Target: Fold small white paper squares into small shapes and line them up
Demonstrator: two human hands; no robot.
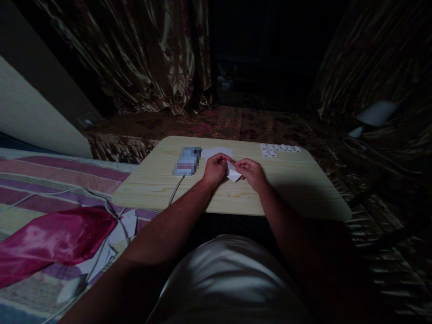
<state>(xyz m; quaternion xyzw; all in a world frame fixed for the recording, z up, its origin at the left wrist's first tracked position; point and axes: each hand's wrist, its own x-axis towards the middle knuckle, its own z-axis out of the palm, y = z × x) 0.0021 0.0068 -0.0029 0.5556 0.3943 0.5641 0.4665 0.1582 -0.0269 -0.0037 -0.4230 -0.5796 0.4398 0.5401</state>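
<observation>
Between my two hands, over the middle of a pale wooden table (pixel 162 191), is a small folded piece of white paper (pixel 233 173). My left hand (pixel 216 170) pinches its left edge with curled fingers. On the other side my right hand (pixel 251 172) grips the upper right part, thumb and fingers pressed together. Several small folded paper pieces (pixel 277 147) lie in two rows at the table's far right. Behind my left hand lie flat white paper sheets (pixel 216 152).
Left of the sheets rests a phone (pixel 187 161), blurred out, with a white cable (pixel 175 191) running off the near edge. A bed with striped cover (pixel 67 180) holds a magenta cloth (pixel 60 238). A white lamp (pixel 377 113) stands at right, before dark curtains (pixel 162 54).
</observation>
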